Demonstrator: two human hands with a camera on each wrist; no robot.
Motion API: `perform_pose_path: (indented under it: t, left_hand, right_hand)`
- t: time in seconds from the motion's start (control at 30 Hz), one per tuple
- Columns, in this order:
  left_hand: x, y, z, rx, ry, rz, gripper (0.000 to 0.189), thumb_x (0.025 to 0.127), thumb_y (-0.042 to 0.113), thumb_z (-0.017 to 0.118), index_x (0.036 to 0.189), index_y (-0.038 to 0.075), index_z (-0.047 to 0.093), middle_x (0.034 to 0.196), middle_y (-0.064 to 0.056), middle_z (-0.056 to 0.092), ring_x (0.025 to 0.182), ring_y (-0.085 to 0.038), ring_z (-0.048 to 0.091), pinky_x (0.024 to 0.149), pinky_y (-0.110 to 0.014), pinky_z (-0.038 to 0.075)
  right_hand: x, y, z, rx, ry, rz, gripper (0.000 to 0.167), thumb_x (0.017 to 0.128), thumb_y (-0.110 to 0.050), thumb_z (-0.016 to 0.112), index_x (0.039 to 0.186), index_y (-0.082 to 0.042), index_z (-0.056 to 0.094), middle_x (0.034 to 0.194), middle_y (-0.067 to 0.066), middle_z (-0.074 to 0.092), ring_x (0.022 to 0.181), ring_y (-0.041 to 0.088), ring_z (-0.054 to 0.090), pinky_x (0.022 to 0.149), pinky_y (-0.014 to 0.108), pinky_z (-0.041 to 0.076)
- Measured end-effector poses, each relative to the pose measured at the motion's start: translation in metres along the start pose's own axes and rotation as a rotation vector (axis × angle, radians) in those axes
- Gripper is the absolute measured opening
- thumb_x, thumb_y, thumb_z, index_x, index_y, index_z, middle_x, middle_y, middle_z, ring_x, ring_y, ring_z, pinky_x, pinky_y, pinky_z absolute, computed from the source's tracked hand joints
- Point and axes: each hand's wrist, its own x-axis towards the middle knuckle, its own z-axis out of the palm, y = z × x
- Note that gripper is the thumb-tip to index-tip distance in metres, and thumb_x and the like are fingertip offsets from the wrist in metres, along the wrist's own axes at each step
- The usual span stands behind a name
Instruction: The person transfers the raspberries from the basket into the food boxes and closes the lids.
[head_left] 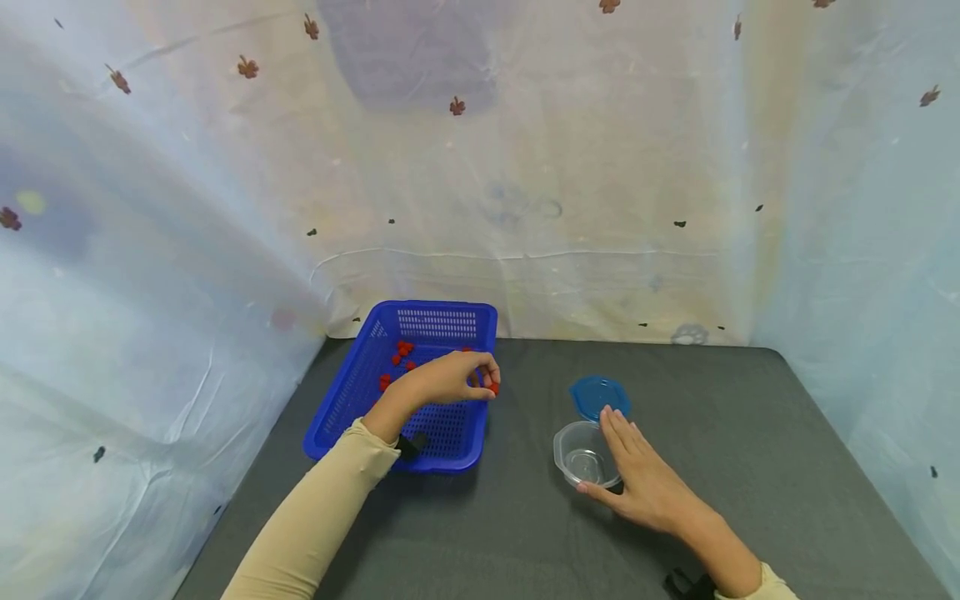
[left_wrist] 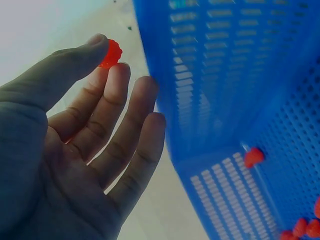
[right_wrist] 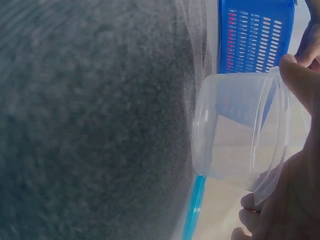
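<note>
Between thumb and index finger, my left hand [head_left: 453, 379] pinches a small red bumpy berry [left_wrist: 113, 54], with the other fingers loosely extended. It is over the right rim of a blue perforated basket [head_left: 321, 433], where several more red berries [head_left: 385, 382] lie. My right hand [head_left: 648, 487] rests at the rim of a clear plastic container [right_wrist: 232, 130], its fingers straight and its thumb spread to the near side. The container stands upright, and its inside shows no berries. A blue lid [head_left: 597, 396] is just behind it, beyond the right fingertips.
The dark grey cloth-covered table [head_left: 517, 533] carries the basket on the left and the container toward the right. A pale patterned curtain [head_left: 562, 167] hangs behind the table and along both sides. Dark straps [head_left: 688, 586] are at both wrists.
</note>
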Motion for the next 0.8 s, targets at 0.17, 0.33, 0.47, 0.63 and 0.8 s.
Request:
perform_pose_path:
  t: [0.17, 0.33, 0.47, 0.63, 0.8]
  left_hand:
    - [0.003, 0.016, 0.005, 0.007, -0.012, 0.036, 0.013, 0.105, 0.023, 0.074, 0.114, 0.021, 0.065, 0.108, 0.008, 0.067, 0.098, -0.01, 0.065, 0.09, -0.034, 0.056]
    - [0.008, 0.03, 0.011, -0.004, -0.032, 0.073, 0.012, 0.105, 0.022, 0.074, 0.113, 0.021, 0.066, 0.107, 0.009, 0.066, 0.097, -0.008, 0.065, 0.086, -0.031, 0.056]
    - [0.014, 0.04, 0.019, 0.006, -0.038, 0.089, 0.013, 0.104, 0.022, 0.075, 0.112, 0.023, 0.066, 0.106, 0.01, 0.066, 0.096, -0.006, 0.065, 0.083, -0.028, 0.056]
    - [0.019, 0.052, 0.031, 0.044, -0.035, 0.099, 0.013, 0.103, 0.024, 0.076, 0.112, 0.026, 0.066, 0.105, 0.013, 0.066, 0.095, -0.003, 0.064, 0.083, -0.027, 0.054]
    - [0.022, 0.065, 0.042, 0.084, -0.021, 0.108, 0.013, 0.103, 0.026, 0.077, 0.111, 0.026, 0.066, 0.104, 0.015, 0.066, 0.09, -0.001, 0.063, 0.08, -0.025, 0.053]
  right_hand:
    - [0.0, 0.001, 0.001, -0.004, -0.001, 0.0, 0.115, 0.095, -0.072, 0.067, 0.167, 0.006, 0.023, 0.176, 0.023, 0.019, 0.162, 0.043, 0.02, 0.133, 0.046, 0.012]
    - [0.0, 0.0, 0.001, 0.004, -0.001, 0.02, 0.115, 0.095, -0.072, 0.067, 0.168, 0.005, 0.022, 0.176, 0.023, 0.02, 0.163, 0.042, 0.02, 0.132, 0.052, 0.015]
    - [0.002, -0.001, 0.001, 0.011, -0.015, 0.037, 0.117, 0.094, -0.074, 0.067, 0.168, 0.004, 0.021, 0.176, 0.023, 0.019, 0.163, 0.042, 0.02, 0.127, 0.061, 0.023]
    - [0.003, 0.0, 0.001, 0.015, -0.046, 0.058, 0.119, 0.093, -0.077, 0.065, 0.169, 0.004, 0.02, 0.177, 0.022, 0.017, 0.164, 0.04, 0.017, 0.127, 0.062, 0.023]
    - [0.002, 0.0, 0.002, 0.022, -0.057, 0.069, 0.121, 0.092, -0.079, 0.064, 0.169, 0.003, 0.019, 0.177, 0.021, 0.016, 0.164, 0.04, 0.016, 0.127, 0.063, 0.023]
